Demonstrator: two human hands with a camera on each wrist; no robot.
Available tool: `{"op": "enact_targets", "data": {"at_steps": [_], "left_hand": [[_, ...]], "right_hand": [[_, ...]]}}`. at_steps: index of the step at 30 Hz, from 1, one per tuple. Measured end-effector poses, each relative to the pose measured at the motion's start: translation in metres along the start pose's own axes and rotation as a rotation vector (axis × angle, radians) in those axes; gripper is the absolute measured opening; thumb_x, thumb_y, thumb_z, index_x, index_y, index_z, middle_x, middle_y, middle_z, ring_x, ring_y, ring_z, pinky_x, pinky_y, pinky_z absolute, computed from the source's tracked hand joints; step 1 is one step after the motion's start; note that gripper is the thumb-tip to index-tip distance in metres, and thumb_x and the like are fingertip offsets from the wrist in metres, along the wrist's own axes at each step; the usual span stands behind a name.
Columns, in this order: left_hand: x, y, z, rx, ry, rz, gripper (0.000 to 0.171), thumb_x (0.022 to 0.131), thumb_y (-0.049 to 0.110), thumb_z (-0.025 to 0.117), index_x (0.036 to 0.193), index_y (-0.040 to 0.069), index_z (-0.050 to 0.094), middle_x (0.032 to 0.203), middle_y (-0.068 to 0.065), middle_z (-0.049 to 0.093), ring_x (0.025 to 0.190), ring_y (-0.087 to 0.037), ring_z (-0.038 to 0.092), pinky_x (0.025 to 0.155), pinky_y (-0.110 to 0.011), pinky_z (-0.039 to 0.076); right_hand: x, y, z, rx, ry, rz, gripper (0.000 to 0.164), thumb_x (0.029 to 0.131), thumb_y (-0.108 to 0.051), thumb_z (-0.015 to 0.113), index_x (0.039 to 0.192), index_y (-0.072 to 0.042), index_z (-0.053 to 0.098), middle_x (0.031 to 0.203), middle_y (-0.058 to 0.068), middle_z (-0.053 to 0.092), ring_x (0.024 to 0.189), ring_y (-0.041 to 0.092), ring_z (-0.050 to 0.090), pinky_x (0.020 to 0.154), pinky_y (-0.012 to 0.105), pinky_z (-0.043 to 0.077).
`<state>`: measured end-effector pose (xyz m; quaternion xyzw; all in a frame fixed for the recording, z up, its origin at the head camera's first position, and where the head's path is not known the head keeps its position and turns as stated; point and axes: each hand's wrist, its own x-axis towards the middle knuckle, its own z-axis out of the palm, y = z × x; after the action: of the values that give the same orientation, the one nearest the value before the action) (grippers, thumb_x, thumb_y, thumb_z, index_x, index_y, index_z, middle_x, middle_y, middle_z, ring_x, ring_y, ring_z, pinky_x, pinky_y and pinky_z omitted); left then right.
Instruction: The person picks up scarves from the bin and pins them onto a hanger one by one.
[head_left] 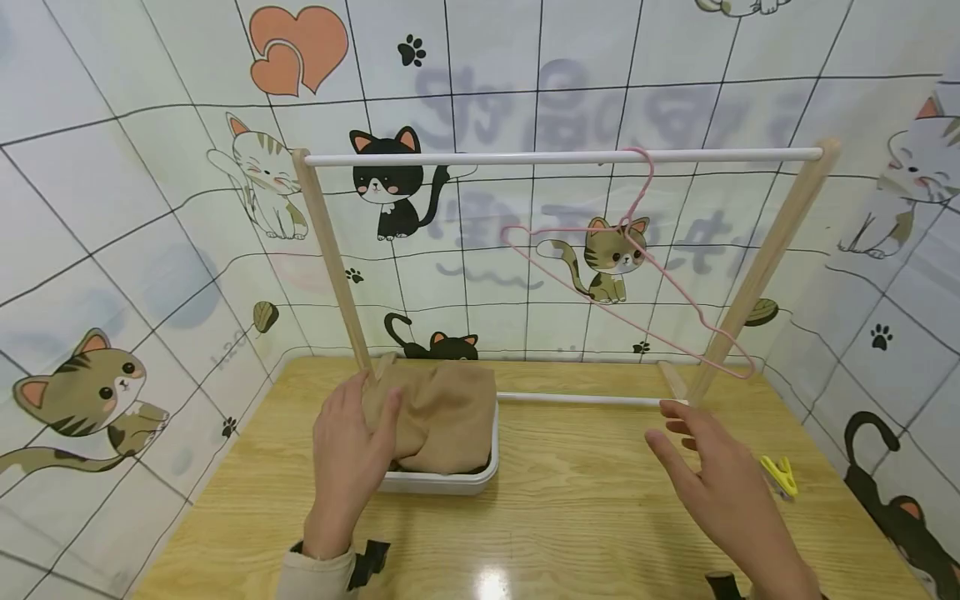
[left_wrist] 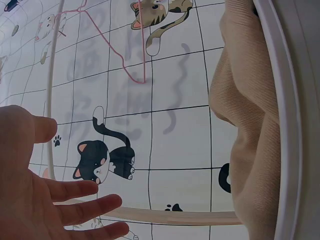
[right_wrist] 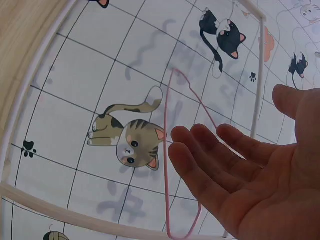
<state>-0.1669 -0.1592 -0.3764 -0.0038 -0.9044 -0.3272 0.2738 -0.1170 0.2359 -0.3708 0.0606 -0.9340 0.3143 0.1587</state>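
Observation:
My left hand (head_left: 349, 454), fingers extended and grasping nothing, is over the left side of a white basket (head_left: 438, 483) in the head view. Brown cloth (head_left: 450, 417) lies bunched in that basket and rises above its rim. On the right, my right hand (head_left: 723, 492) hovers above the table, its fingers relaxed and free of any object. A pink clothes hanger (head_left: 637, 321) hangs at a slant from the top bar of a rack, above and behind the right hand. In the right wrist view the hanger (right_wrist: 166, 175) appears past the fingertips.
The rack has wooden side posts (head_left: 765, 258), a white top bar (head_left: 480, 158) and a white lower bar (head_left: 585, 399) near the table's back edge. A yellow clip (head_left: 780, 477) lies on the wooden table (head_left: 570, 517), right of my right hand. Cat-patterned sheeting (head_left: 480, 108) encloses the back and sides.

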Motion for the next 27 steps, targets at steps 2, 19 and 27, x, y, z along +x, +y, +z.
{"op": "enact_targets", "data": {"at_steps": [2, 19, 27], "left_hand": [[0.001, -0.001, 0.001, -0.007, 0.008, -0.003, 0.057, 0.103, 0.041, 0.059, 0.140, -0.002, 0.055, 0.139, -0.027, 0.057, 0.132, -0.046, 0.050, 0.108, -0.064, 0.035], [0.007, -0.014, 0.016, -0.072, 0.038, -0.039, 0.054, 0.100, 0.037, 0.065, 0.137, -0.001, 0.057, 0.137, -0.025, 0.059, 0.128, -0.046, 0.053, 0.103, -0.063, 0.041], [0.007, -0.019, 0.021, -0.074, 0.021, -0.055, 0.056, 0.100, 0.037, 0.066, 0.139, -0.001, 0.057, 0.139, -0.025, 0.057, 0.130, -0.047, 0.052, 0.104, -0.064, 0.041]], "right_hand": [[0.001, -0.002, 0.006, 0.018, -0.008, 0.005, 0.051, 0.105, -0.045, 0.055, 0.144, -0.011, 0.053, 0.140, 0.014, 0.060, 0.118, 0.039, 0.064, 0.079, 0.056, 0.058], [0.009, -0.018, 0.066, 0.191, -0.093, -0.040, 0.046, 0.104, -0.046, 0.056, 0.133, -0.012, 0.061, 0.128, 0.002, 0.068, 0.107, 0.018, 0.070, 0.087, 0.039, 0.059], [0.016, -0.026, 0.085, 0.301, -0.155, -0.001, 0.043, 0.104, -0.045, 0.057, 0.132, -0.013, 0.063, 0.123, 0.001, 0.070, 0.106, 0.016, 0.070, 0.087, 0.031, 0.058]]}}
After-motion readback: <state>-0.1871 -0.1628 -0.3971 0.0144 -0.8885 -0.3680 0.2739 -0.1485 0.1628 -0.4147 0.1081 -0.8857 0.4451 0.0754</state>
